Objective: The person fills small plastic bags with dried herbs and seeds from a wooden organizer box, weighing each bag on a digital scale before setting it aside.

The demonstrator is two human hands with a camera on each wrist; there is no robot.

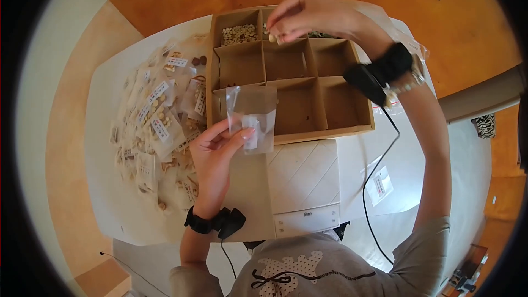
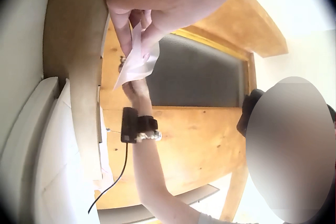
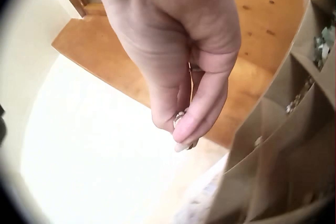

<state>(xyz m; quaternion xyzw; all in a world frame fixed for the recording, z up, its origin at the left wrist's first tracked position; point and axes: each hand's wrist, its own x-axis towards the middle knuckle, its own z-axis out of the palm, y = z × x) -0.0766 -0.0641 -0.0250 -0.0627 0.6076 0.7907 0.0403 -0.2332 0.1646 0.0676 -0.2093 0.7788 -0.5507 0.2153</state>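
Observation:
The left hand (image 1: 215, 151) pinches a clear plastic bag (image 1: 264, 111) with a white label, held upright over the front left of a divided cardboard box (image 1: 319, 132). In the left wrist view the left hand (image 2: 168, 3) grips the same pale bag (image 2: 140, 61) by its edge. Above the back middle compartment the right hand (image 1: 311, 15) pinches a few small pale pieces (image 1: 273, 38) between curled fingers and thumb. In the right wrist view the right hand (image 3: 178, 50) holds these small pieces (image 3: 180, 117) at its fingertips.
A heap of filled, labelled bags (image 1: 157, 110) covers the table's left side. Small beige pieces (image 1: 239, 34) fill the back left compartment. A white flat device (image 1: 305, 187) stands in front of the box. One labelled bag (image 1: 379, 184) lies at the right, beside a black cable (image 1: 364, 187).

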